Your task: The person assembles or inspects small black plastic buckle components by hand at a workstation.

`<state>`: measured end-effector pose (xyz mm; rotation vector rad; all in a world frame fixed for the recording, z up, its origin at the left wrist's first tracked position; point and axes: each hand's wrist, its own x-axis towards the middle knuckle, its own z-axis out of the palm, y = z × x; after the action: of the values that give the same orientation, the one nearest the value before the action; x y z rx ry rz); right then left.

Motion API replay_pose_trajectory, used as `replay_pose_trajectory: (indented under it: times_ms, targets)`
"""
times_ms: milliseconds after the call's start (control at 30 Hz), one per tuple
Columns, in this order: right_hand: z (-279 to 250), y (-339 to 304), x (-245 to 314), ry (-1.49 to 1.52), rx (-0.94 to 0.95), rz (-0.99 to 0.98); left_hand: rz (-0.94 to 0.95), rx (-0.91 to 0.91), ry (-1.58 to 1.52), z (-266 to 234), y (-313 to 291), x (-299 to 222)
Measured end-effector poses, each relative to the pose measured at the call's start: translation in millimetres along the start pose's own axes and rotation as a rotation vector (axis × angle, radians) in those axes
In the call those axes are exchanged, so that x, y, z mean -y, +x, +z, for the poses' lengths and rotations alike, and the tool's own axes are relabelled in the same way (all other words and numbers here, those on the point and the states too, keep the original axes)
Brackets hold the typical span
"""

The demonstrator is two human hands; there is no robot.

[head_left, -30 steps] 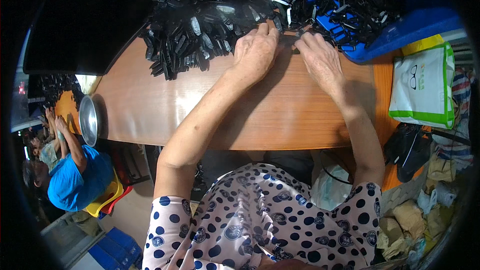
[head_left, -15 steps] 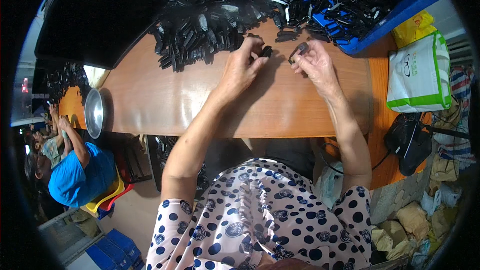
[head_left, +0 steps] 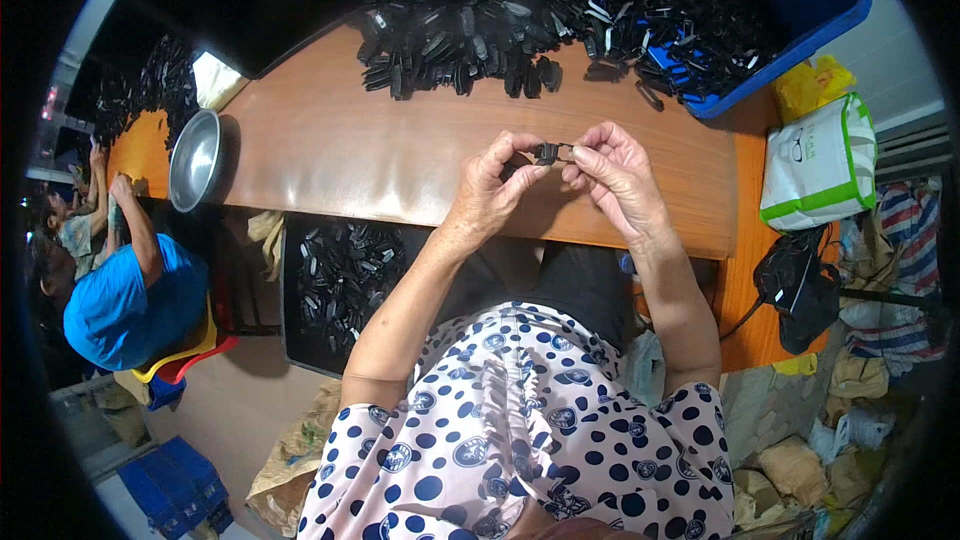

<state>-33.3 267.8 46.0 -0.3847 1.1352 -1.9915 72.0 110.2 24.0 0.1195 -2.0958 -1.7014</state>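
My left hand [head_left: 496,180] pinches a small black plastic piece [head_left: 546,153], which looks like a buckle half, between thumb and fingers. My right hand [head_left: 620,175] is closed on a thin, dark pronged part [head_left: 566,152] at the right side of that piece. The two parts meet or nearly meet above the wooden table [head_left: 350,155]; whether they are joined I cannot tell. Beyond my hands lies a heap of similar black plastic pieces [head_left: 450,35], with one loose piece [head_left: 649,95] at its right end.
A blue bin [head_left: 850,15] full of black pieces stands at the back right. A metal bowl [head_left: 197,160] is at the left edge, a white-green bag [head_left: 815,165] at the right. Below the table, a dark crate [head_left: 345,285] holds more pieces. A person in blue [head_left: 130,290] works at left.
Both hands have drawn back from the heap toward me and come together, bringing their two black parts to each other. The view has shifted, showing more of the crate under the table.
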Motion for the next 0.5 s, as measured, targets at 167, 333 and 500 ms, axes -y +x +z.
replay_pose_trajectory:
  times_ms: [167, 333, 500]
  targets:
    - [6, -9, 5, -0.082, -0.005, 0.024, 0.045, 0.01, 0.02, -6, -7, -8]
    - [12, -12, 18, -0.301, 0.073, 0.18, 0.185, 0.079, 0.207, -11, -9, -19]
    - [12, -11, 24, -0.448, 0.077, 0.31, 0.283, 0.156, 0.317, -17, -12, -19]
